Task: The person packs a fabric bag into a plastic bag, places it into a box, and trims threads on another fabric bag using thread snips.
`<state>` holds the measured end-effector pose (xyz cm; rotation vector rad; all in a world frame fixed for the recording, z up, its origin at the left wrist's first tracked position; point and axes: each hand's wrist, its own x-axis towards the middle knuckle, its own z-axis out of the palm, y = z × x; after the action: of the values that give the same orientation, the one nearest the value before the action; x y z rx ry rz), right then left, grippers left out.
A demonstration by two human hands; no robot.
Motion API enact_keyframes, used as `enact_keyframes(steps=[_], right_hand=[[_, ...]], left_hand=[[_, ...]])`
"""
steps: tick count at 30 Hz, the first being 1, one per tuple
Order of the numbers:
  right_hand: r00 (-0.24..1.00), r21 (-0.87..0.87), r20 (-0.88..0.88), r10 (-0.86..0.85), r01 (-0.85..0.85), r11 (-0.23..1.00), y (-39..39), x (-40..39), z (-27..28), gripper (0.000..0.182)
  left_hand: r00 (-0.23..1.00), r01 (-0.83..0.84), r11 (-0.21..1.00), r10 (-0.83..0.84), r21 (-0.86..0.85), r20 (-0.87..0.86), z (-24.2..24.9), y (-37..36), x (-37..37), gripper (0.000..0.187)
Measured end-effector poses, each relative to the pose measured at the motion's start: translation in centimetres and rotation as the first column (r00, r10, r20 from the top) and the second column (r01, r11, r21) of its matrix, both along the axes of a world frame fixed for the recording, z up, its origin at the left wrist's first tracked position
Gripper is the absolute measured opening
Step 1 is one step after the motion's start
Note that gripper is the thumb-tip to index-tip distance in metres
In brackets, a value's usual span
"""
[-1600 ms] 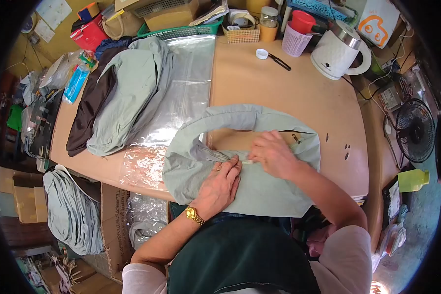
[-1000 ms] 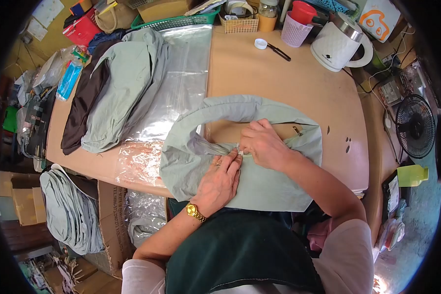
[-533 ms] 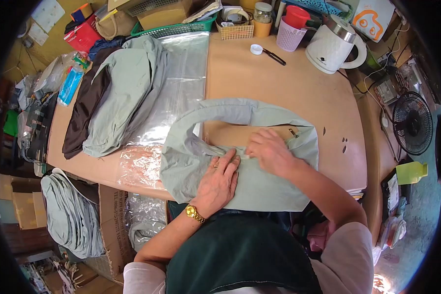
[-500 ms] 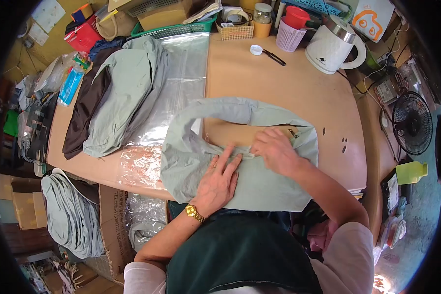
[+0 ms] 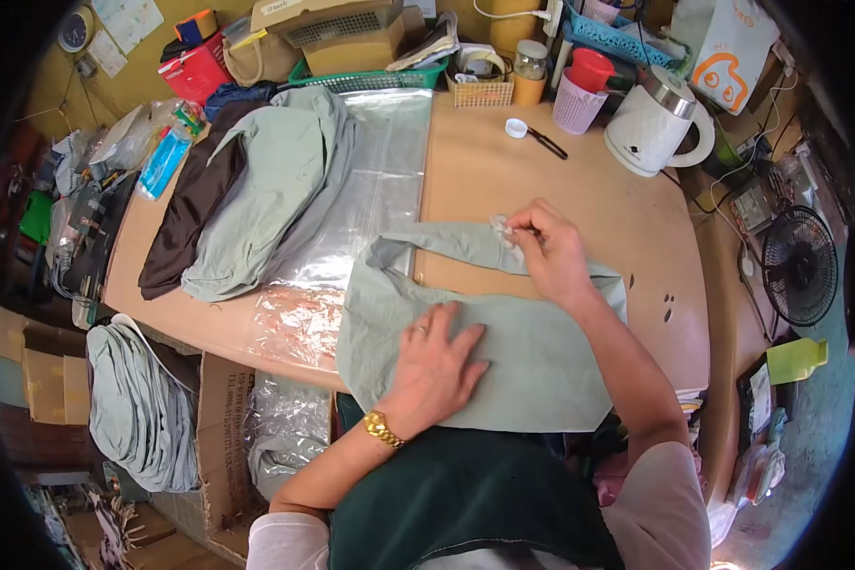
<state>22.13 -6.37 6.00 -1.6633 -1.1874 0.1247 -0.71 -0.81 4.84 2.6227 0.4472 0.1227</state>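
A pale grey-green fabric bag (image 5: 532, 351) lies flat on the table in front of me, its broad strap (image 5: 446, 242) looping away from me. My left hand (image 5: 439, 361) rests on the bag's left part with the fingers spread. Over the right side of the strap, my right hand (image 5: 549, 249) pinches a small crumpled white wad (image 5: 503, 233) between thumb and fingers. What the wad is made of does not show clearly.
Beyond the bag on the left lie clear plastic sheets (image 5: 389, 142) and stacked grey-green and brown fabric pieces (image 5: 266, 199). A white kettle (image 5: 651, 128), a purple cup (image 5: 577, 106) and a black-handled tool (image 5: 547, 145) stand or lie at the back. More folded fabric (image 5: 142, 408) hangs at lower left.
My right hand has lifted from the bag's opening and moved up and away, the white wad now showing in it. My left hand's fingers have spread wider; the strap lies flatter.
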Motion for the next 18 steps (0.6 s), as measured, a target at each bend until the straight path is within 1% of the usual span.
enact_keyframes(steps=[1,2,3,4,5,6,7,8,9,10,11,12,13,14,15,16,17,18], right_hand=[[0.999,-0.035,0.026,-0.026,0.027,0.999,0.9,0.7,0.3,0.008],[0.997,-0.069,0.052,-0.052,0.055,0.996,1.9,1.7,0.5,0.006],[0.997,-0.065,0.057,-0.051,0.055,0.996,3.4,3.7,-0.2,0.006],[0.99,0.05,0.057,-0.126,0.124,0.991,5.2,6.4,-1.6,0.009],[0.985,0.112,0.054,-0.167,0.16,0.981,5.2,6.8,-1.4,0.011],[0.977,0.172,0.049,-0.207,0.195,0.966,5.3,7.3,-1.1,0.012],[0.977,0.039,0.078,-0.2,0.197,0.98,4.2,6.1,1.2,0.017],[0.976,-0.094,0.108,-0.188,0.198,0.976,3.0,4.9,2.6,0.023],[0.996,-0.239,0.076,-0.048,0.065,0.969,1.4,3.0,2.2,0.027],[0.996,-0.379,0.021,0.085,-0.071,0.923,-0.8,0.7,1.5,0.031],[0.958,-0.511,0.208,0.196,-0.064,0.857,-3.2,-1.6,0.4,0.031],[0.873,-0.63,0.366,0.322,-0.023,0.777,-4.7,-2.8,-0.3,0.032],[0.874,-0.632,0.371,0.315,-0.011,0.775,-5.5,-1.9,-0.8,0.032],[0.871,-0.533,0.466,0.156,0.136,0.835,-6.9,-0.5,-1.7,0.042],[0.841,-0.421,0.54,-0.01,0.28,0.863,-8.2,0.5,-2.4,0.052],[0.843,-0.428,0.537,-0.019,0.292,0.855,-8.8,1.3,-2.7,0.052],[0.938,-0.391,0.321,-0.132,0.258,0.883,-9.0,2.3,-2.8,0.058],[0.972,-0.338,0.081,-0.222,0.236,0.911,-9.1,2.5,-2.4,0.063]], left_hand=[[0.997,-0.041,0.99,0.049,-0.136,0.054,0.8,1.0,0.2,0.047],[0.997,-0.042,0.991,0.05,-0.128,0.064,1.4,2.0,0.3,0.047],[0.98,-0.105,0.994,0.101,0.012,0.172,1.8,2.8,0.3,0.04],[0.95,-0.18,0.973,0.134,0.142,0.282,2.1,3.4,0.2,0.033],[0.95,-0.178,0.973,0.132,0.145,0.285,2.1,4.1,0.3,0.033],[0.947,-0.251,0.932,0.18,0.262,0.267,1.8,5.0,0.6,0.032],[0.938,-0.316,0.871,0.228,0.377,0.26,1.4,6.1,1.0,0.032],[0.936,-0.317,0.868,0.223,0.381,0.271,0.9,7.4,1.5,0.032],[0.929,-0.301,0.878,0.181,0.372,0.324,0.1,8.6,2.0,0.033],[0.917,-0.282,0.889,0.14,0.36,0.373,-0.8,9.7,2.4,0.035],[0.915,-0.28,0.892,0.136,0.356,0.379,-1.5,10.7,2.9,0.035],[0.923,-0.281,0.949,0.228,0.14,0.311,-2.2,11.7,3.4,0.037],[0.929,-0.285,0.955,0.296,-0.084,0.22,-2.4,12.5,3.9,0.039],[0.933,-0.272,0.958,0.285,-0.09,0.219,-2.3,13.2,4.2,0.039],[0.937,-0.288,0.954,0.298,-0.078,0.182,-2.2,13.7,4.5,0.046],[0.94,-0.303,0.951,0.309,-0.063,0.142,-2.2,13.6,4.8,0.054],[0.946,-0.287,0.956,0.293,-0.064,0.137,-2.2,13.0,5.1,0.054],[0.933,-0.306,0.947,0.279,0.096,0.228,-2.0,12.3,5.5,0.058]])
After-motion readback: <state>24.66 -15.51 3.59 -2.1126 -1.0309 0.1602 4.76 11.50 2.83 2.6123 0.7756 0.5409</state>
